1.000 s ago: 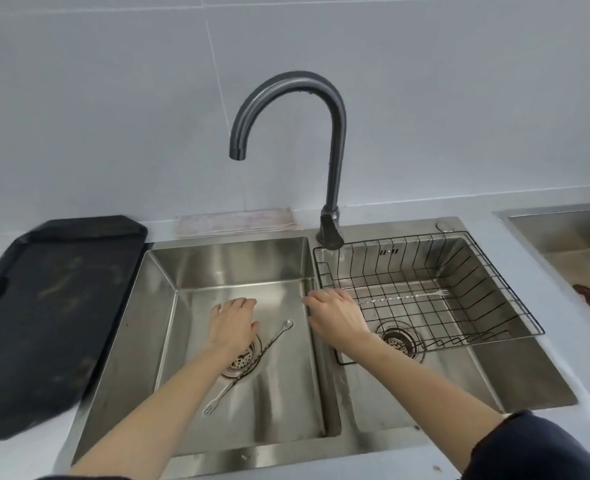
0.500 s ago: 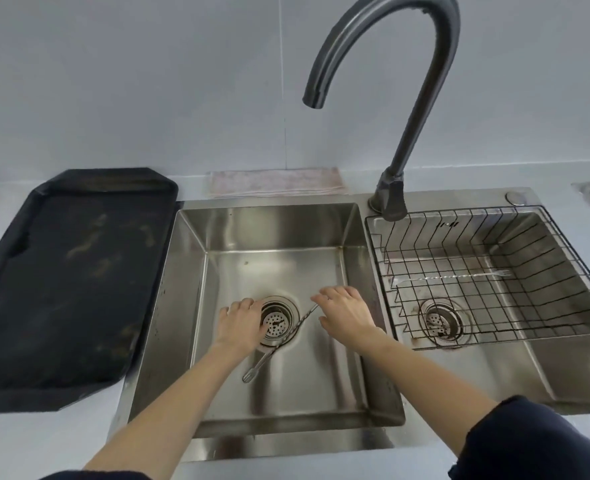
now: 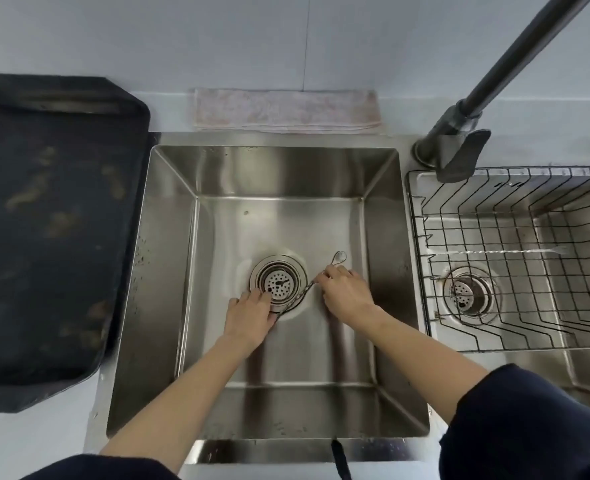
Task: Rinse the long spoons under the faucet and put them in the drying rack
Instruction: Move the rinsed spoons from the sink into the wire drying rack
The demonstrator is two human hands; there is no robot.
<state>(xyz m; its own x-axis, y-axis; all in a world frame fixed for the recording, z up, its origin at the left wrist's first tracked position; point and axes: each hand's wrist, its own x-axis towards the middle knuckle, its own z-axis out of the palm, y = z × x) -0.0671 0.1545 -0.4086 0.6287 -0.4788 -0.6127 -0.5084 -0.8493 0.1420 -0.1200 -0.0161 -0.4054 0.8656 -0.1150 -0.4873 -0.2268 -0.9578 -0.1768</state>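
The thin twisted-handle steel spoon [image 3: 306, 287] lay diagonally beside the round drain strainer [image 3: 278, 281] in the left steel sink basin [image 3: 169, 271]. The right hand [image 3: 347, 294] pinched its shaft; the left hand [image 3: 250, 315] pressed flat on its near end (a slick handle could slip).

1. No readable text, label, brand, number or sign shows anywhere in this view.
2. The faucet [image 3: 460, 147] base carries no legible mark.
3. The cloth [image 3: 286, 110] behind the sink [image 3: 169, 237] has a faint pinkish pattern, no letters.
4. The black tray [image 3: 54, 220] shows smudges only, nothing written.
5. The rack [image 3: 515, 271] is bare wire, with no tag to read.
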